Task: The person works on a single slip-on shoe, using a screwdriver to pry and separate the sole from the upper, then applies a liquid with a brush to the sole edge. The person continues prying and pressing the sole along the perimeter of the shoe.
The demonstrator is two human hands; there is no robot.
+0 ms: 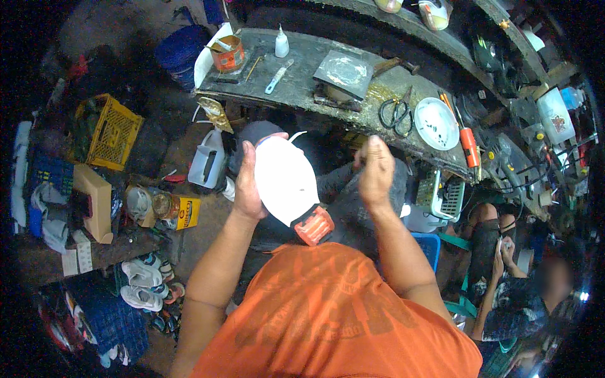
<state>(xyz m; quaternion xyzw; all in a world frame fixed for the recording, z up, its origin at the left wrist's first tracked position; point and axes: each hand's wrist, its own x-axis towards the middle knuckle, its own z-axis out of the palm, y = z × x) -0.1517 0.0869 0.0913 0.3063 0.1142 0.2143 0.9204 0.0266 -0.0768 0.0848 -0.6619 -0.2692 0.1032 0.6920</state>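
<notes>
My left hand (249, 189) holds a shoe (287, 179) in front of my chest. Its smooth, bright white face is turned up, with an orange block (314, 225) at the end nearest me and dark grey material showing at the far end. The thumb lies along its left edge; most of the other fingers are hidden beneath it. To the right, apart from the shoe, my right hand (377, 170) is raised near the bench edge. Its fingers are curled in and slightly blurred, so whatever they hold, if anything, is hidden.
On the bench (302, 57) ahead stand an orange can (228, 55), a white squeeze bottle (282, 44), a dark slab (343, 74), scissors (396, 116) and a white bowl (437, 124). Left are a white jug (207, 160) and yellow crate (113, 133). Another person (517, 309) sits right.
</notes>
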